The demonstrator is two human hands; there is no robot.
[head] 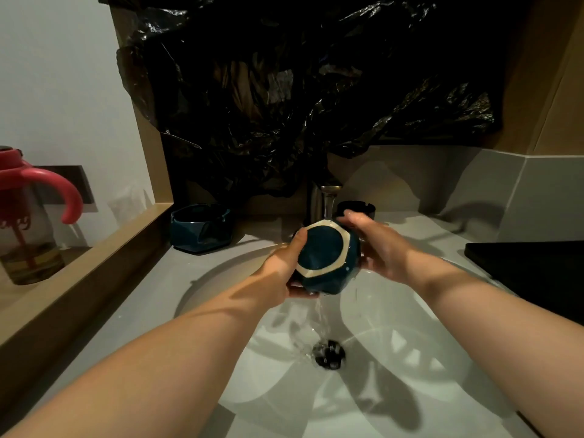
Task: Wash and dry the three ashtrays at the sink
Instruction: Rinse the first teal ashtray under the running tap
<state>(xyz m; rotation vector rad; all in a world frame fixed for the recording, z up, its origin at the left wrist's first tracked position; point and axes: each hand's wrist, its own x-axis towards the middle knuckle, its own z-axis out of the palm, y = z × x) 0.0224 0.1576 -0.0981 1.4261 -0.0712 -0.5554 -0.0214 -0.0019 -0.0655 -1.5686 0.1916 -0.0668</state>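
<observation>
Head: left hand [284, 267], right hand [376, 245] grip ashtray [325, 257] under faucet [327, 197], over sink [410, 311] rear.

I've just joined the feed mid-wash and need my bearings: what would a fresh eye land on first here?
First, the teal ashtray, gripped by the left hand and right hand under the running tap, underside facing the camera, above the sink. Next, the crumpled black plastic sheet hanging above the tap. On the counter sit a second teal ashtray left of the tap and a black ashtray behind the right hand.
</observation>
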